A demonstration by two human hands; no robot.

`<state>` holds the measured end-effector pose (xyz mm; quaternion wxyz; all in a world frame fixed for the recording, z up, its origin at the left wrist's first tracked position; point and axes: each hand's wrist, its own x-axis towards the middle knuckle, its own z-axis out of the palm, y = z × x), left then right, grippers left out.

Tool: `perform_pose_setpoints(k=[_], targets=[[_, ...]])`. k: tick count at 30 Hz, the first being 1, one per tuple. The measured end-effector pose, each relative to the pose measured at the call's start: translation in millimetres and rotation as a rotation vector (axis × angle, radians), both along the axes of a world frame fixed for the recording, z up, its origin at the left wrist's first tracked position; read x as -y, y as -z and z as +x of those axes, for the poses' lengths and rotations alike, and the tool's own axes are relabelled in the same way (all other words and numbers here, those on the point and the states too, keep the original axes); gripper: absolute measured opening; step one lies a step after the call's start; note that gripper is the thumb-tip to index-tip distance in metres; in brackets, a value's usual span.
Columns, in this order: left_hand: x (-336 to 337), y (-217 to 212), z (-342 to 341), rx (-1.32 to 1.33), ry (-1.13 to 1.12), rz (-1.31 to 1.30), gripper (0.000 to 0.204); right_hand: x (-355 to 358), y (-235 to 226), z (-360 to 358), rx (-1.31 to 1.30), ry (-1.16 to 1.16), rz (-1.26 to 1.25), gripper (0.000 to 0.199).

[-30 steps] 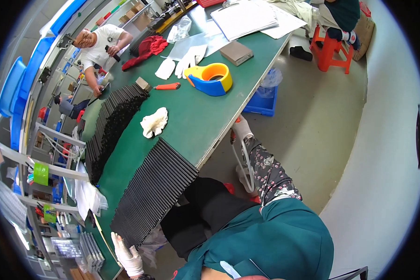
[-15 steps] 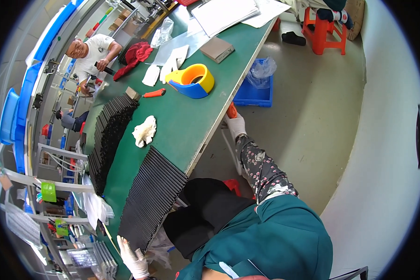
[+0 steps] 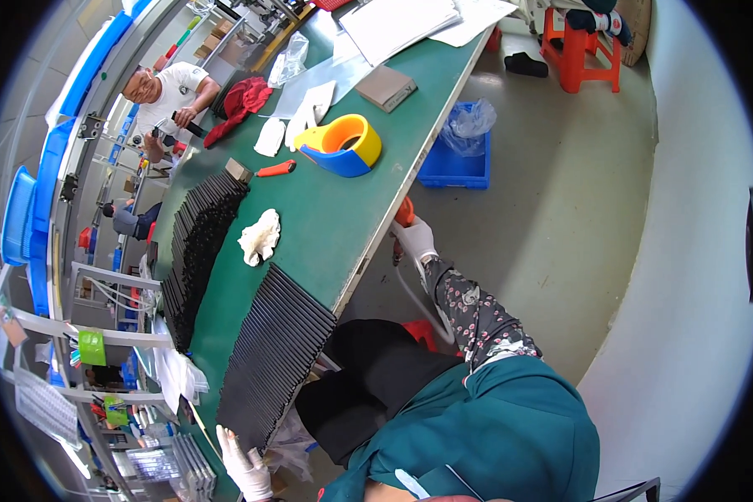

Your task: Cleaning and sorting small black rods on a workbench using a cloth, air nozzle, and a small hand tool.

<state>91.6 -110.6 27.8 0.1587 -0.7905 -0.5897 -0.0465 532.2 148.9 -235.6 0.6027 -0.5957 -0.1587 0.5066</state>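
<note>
Right hand [image 3: 413, 240], gloved, down off the table [image 3: 335, 226] edge, fingers wrapped round an orange-handled tool [image 3: 404, 212] with a pale hose. Left hand [image 3: 244, 464], also gloved, resting at the near end of the black strips [image 3: 274, 356] on the table; can't tell if those fingers grip anything. Probably risky: hose snagging the table edge, or nudging strips off.

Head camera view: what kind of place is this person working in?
Most likely a factory assembly line or workshop. A long green workbench carries rows of identical black strips, a large tape dispenser sits further along, and another worker handles parts nearby.
</note>
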Motion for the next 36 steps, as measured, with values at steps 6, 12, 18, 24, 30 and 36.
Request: perform_pose_setpoints(k=[6, 12, 18, 24, 30, 36], targets=[[-9, -2, 11, 0.022, 0.047, -0.010, 0.057, 17, -27, 21, 0.532, -0.128, -0.105, 0.041], [-6, -4, 13, 0.012, 0.051, -0.013, 0.057, 31, -37, 51, 0.857, -0.202, -0.136, 0.031], [-2, -10, 7, -0.031, 0.054, 0.003, 0.052, 29, -21, 85, 1.072, -0.083, 0.024, 0.017], [-3, -16, 22, -0.081, 0.061, 0.007, 0.051, 21, -9, 101, 1.129, -0.113, 0.096, 0.023], [1, -19, 24, -0.086, 0.045, 0.016, 0.054, 17, -14, 127, 1.405, -0.158, 0.115, 0.018], [9, -15, 23, -0.071, 0.043, 0.000, 0.055, 19, -23, 137, 1.373, -0.079, 0.203, 0.014]])
